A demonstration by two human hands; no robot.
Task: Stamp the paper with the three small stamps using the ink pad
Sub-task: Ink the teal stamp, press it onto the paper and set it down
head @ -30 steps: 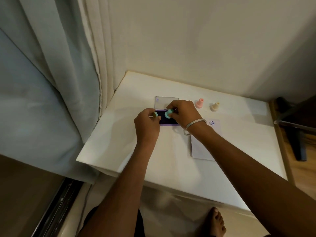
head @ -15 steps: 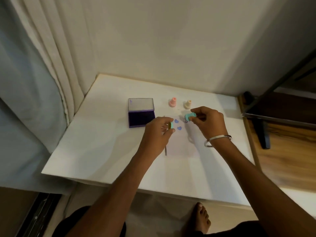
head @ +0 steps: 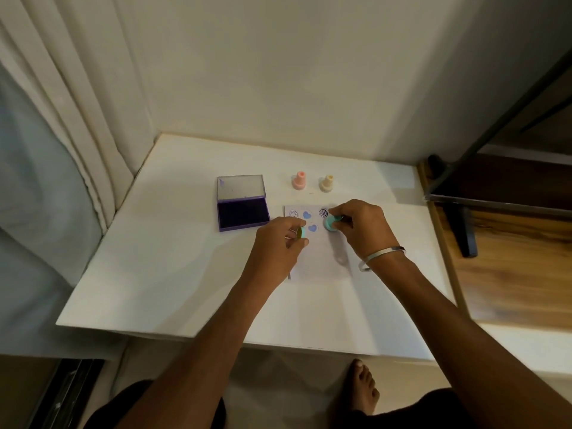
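Observation:
A white paper (head: 322, 258) lies on the white table (head: 173, 274), with blue heart prints and round prints along its top. My right hand (head: 362, 230) grips a teal stamp (head: 330, 223) whose face is down on the paper near the top right. My left hand (head: 278, 246) pinches a small teal cap (head: 301, 233) over the paper's left side. The open purple ink pad (head: 243, 213) sits left of the paper, lid up. A pink stamp (head: 299, 181) and a cream stamp (head: 327, 183) stand upright behind the paper.
A wall closes the table's far side and curtains (head: 62, 119) hang at its left. A dark metal frame (head: 464, 224) and wooden floor lie to the right. My bare foot (head: 360, 388) is below the table's front edge.
My right hand carried the teal stamp from the ink pad to the paper and lowered it onto the sheet. My left hand moved from the pad to the paper's left side. The camera shifted right.

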